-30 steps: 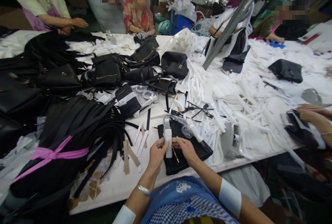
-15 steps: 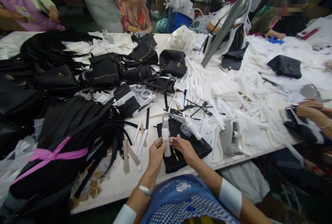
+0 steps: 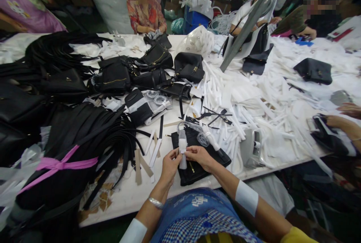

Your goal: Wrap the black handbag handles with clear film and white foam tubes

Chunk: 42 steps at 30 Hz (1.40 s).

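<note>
Near the table's front edge a black bag (image 3: 188, 175) lies flat, with a gold zipper on it. Over it, my left hand (image 3: 171, 164) pinches the left side of a white wrapped strap (image 3: 182, 144). My right hand (image 3: 199, 156) has its fingers closed on the strap's right side, close to the left fingertips. Clear plastic wrap (image 3: 202, 138) and a second white wrapped piece (image 3: 211, 138) rest on the bag's upper part, to the right of my hands.
A bundle of black straps tied with a pink band (image 3: 60, 165) fills the left. Black bags (image 3: 114, 79) lie behind. White padding strips (image 3: 251, 100) cover the right, where a grey post (image 3: 242, 34) rises. A co-worker's hand (image 3: 342, 124) holds a bag at far right.
My right hand has moved left and closed its fingers on the wrapped strap, near my left hand. The view has shifted slightly.
</note>
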Motion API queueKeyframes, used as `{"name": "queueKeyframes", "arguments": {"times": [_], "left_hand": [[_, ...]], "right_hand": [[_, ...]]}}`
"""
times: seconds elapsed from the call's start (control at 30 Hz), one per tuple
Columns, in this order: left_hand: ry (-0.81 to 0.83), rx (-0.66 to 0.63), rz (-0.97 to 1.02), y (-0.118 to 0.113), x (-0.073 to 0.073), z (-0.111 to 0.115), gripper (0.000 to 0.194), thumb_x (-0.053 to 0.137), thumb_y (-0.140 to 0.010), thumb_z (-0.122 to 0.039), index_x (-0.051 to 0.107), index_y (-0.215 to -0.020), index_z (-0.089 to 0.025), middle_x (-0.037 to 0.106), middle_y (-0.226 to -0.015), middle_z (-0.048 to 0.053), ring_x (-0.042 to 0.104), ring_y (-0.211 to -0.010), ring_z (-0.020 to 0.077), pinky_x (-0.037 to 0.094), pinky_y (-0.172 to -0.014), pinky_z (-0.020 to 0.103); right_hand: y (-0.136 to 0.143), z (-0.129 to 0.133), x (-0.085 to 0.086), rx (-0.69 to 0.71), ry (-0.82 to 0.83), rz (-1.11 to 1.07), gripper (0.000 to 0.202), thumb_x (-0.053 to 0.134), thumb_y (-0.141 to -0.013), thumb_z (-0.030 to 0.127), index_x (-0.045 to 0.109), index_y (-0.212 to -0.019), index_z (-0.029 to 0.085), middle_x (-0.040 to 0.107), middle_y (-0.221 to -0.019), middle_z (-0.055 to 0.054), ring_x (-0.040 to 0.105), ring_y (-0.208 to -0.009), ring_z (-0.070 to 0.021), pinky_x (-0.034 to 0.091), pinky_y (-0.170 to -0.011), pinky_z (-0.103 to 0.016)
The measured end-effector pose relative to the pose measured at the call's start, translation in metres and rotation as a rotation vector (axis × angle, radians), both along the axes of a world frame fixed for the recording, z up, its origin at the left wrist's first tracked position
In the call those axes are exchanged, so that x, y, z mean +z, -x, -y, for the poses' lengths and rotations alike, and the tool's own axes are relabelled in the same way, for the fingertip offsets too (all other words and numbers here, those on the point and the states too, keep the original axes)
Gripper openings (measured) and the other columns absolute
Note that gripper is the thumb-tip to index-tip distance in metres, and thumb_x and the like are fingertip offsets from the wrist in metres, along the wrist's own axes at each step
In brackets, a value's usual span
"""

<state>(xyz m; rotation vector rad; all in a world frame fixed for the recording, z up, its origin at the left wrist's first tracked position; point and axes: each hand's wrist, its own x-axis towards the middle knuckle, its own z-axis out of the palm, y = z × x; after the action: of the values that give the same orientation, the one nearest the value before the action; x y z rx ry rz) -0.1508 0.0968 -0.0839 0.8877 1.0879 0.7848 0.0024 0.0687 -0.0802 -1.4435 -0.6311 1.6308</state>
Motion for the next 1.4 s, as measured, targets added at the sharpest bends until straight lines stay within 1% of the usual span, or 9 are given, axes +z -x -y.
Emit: {"name": "queueKeyframes", "arguments": {"times": [0.2,0.4,0.63,0.7,0.9,1.03,1.17,1.23,1.4], "left_hand": [[-0.076,-0.015,-0.081,-0.004,0.007,-0.001,0.036,0.067,-0.073,-0.030,0.069,-0.105,-0.013,0.071,-0.105,0.011,0.064,-0.098,0.0237,0.047,-0.090,0.035],[-0.063,-0.028,-0.029,0.000,0.007,-0.001,0.038,0.067,-0.074,-0.033,0.069,-0.106,-0.013,0.071,-0.108,0.011,0.063,-0.101,0.0236,0.045,-0.093,0.036],[-0.088,-0.055,-0.087,0.001,0.004,-0.003,0.037,0.067,-0.072,-0.029,0.070,-0.105,-0.013,0.072,-0.103,0.010,0.065,-0.097,0.0255,0.049,-0.087,0.037],[-0.097,-0.043,-0.123,-0.002,0.002,-0.003,0.036,0.067,-0.072,-0.028,0.070,-0.105,-0.014,0.073,-0.102,0.010,0.065,-0.095,0.0254,0.049,-0.085,0.036],[-0.106,0.024,-0.224,-0.005,-0.001,0.001,0.033,0.064,-0.074,-0.027,0.071,-0.104,-0.018,0.071,-0.108,0.008,0.063,-0.102,0.0267,0.045,-0.091,0.037],[-0.082,0.038,-0.196,-0.004,0.001,0.002,0.030,0.062,-0.074,-0.025,0.071,-0.102,-0.020,0.073,-0.104,0.005,0.064,-0.100,0.0260,0.045,-0.092,0.037],[-0.138,0.098,-0.322,-0.007,0.003,0.005,0.028,0.063,-0.075,-0.030,0.073,-0.098,-0.019,0.073,-0.102,0.009,0.064,-0.101,0.0280,0.044,-0.093,0.040],[-0.163,0.116,-0.379,-0.009,0.006,0.007,0.026,0.062,-0.076,-0.031,0.074,-0.095,-0.019,0.072,-0.102,0.011,0.065,-0.100,0.0288,0.044,-0.092,0.040],[-0.168,0.194,-0.413,-0.014,0.020,0.010,0.020,0.064,-0.074,-0.034,0.075,-0.086,-0.022,0.074,-0.094,0.010,0.066,-0.093,0.0284,0.045,-0.084,0.037]], "right_hand": [[-0.009,-0.010,0.011,0.130,0.005,0.189,0.041,0.079,-0.059,0.042,0.072,-0.086,0.011,0.069,-0.070,-0.003,0.062,-0.063,-0.0133,0.053,-0.068,-0.028],[-0.013,-0.009,0.014,0.139,0.047,0.033,0.043,0.077,-0.063,0.043,0.072,-0.091,0.011,0.071,-0.080,-0.005,0.065,-0.069,-0.0134,0.055,-0.076,-0.032],[-0.015,-0.020,0.013,0.199,0.048,0.150,0.038,0.081,-0.055,0.042,0.069,-0.071,0.010,0.062,-0.057,0.001,0.058,-0.054,-0.0097,0.054,-0.062,-0.026],[-0.014,-0.022,0.011,0.210,0.040,0.199,0.039,0.081,-0.055,0.044,0.066,-0.068,0.011,0.060,-0.055,0.002,0.056,-0.052,-0.0096,0.052,-0.059,-0.025],[-0.004,-0.017,0.000,0.108,-0.012,0.382,0.037,0.077,-0.060,0.045,0.061,-0.069,0.014,0.059,-0.056,0.002,0.053,-0.050,-0.0097,0.045,-0.051,-0.021],[-0.001,-0.015,-0.004,0.140,-0.060,0.501,0.033,0.074,-0.064,0.044,0.059,-0.068,0.015,0.059,-0.056,0.001,0.053,-0.050,-0.0103,0.042,-0.049,-0.021],[-0.003,-0.015,-0.008,0.144,-0.063,0.565,0.032,0.073,-0.065,0.044,0.059,-0.069,0.015,0.060,-0.056,0.001,0.055,-0.051,-0.0113,0.042,-0.049,-0.021],[-0.004,-0.014,-0.008,0.127,-0.069,0.532,0.033,0.073,-0.065,0.044,0.060,-0.071,0.015,0.061,-0.058,0.001,0.056,-0.052,-0.0120,0.044,-0.050,-0.022],[-0.006,-0.014,-0.001,0.101,-0.035,0.239,0.037,0.075,-0.062,0.047,0.062,-0.075,0.014,0.065,-0.066,-0.001,0.061,-0.060,-0.0142,0.053,-0.061,-0.028]]}}
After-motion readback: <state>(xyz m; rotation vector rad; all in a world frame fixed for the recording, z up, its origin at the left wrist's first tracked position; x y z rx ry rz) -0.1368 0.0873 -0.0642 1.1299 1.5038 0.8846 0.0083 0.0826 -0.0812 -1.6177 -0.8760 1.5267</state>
